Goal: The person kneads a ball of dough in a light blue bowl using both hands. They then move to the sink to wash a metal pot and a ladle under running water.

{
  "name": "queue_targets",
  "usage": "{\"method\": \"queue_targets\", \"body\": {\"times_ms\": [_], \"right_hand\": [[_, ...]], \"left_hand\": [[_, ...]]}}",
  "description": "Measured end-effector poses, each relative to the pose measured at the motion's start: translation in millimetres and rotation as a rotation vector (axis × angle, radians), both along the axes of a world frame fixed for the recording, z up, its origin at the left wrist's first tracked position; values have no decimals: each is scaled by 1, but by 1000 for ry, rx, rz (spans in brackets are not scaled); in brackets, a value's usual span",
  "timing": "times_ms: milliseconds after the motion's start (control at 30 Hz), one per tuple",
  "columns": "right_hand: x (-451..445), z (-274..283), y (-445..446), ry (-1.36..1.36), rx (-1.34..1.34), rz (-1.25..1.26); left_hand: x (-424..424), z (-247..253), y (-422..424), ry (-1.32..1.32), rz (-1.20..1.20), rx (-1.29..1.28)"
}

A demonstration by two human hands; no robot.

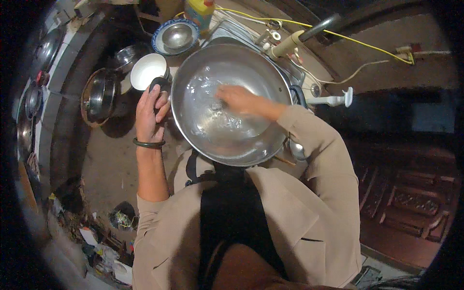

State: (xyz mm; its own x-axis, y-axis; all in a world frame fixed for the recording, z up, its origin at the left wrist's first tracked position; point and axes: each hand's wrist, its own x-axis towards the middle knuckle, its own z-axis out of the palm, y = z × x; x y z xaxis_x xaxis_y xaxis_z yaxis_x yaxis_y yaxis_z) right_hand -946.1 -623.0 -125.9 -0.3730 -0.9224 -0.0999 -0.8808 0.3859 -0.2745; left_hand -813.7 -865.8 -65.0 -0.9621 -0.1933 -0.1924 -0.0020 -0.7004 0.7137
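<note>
A wide metal wok (pixel 250 145) with some clear water in its bottom is in front of me. At its left side my left hand (pixel 152 112) grips the black side handle (pixel 160 84). Over the water, inside the wok, is my right hand (pixel 237 99); it is blurred, with the fingers curled, and whether it holds something small cannot be told. A second dark handle (pixel 298 95) sticks out on the wok's right side. White bowls (pixel 148 71) stand just beyond my left fingertips.
A blue-rimmed basin (pixel 157 38) holds a metal bowl (pixel 177 36). Behind the wok are a yellow bottle (pixel 200 12), a metal sink or rack (pixel 230 29) and a yellow cable (pixel 355 43). A metal ladle (pixel 297 149) lies near my right sleeve. Metal pots (pixel 103 96) sit lower left.
</note>
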Motion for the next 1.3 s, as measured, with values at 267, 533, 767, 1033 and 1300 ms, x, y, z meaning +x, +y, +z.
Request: {"method": "queue_targets", "body": {"times_ms": [267, 533, 767, 1033, 1300], "right_hand": [[-50, 57, 8, 435, 284, 381], [2, 47, 120, 217, 435, -99], [21, 69, 90, -125, 737, 10], [-2, 50, 86, 105, 392, -280], [35, 60, 79, 143, 850, 20]], "left_hand": [[4, -4, -1, -43, 85, 15], [1, -1, 5, -66, 154, 4], [-2, 2, 7, -74, 152, -62], [1, 4, 3, -86, 139, -93], [3, 5, 2, -156, 133, -137]]}}
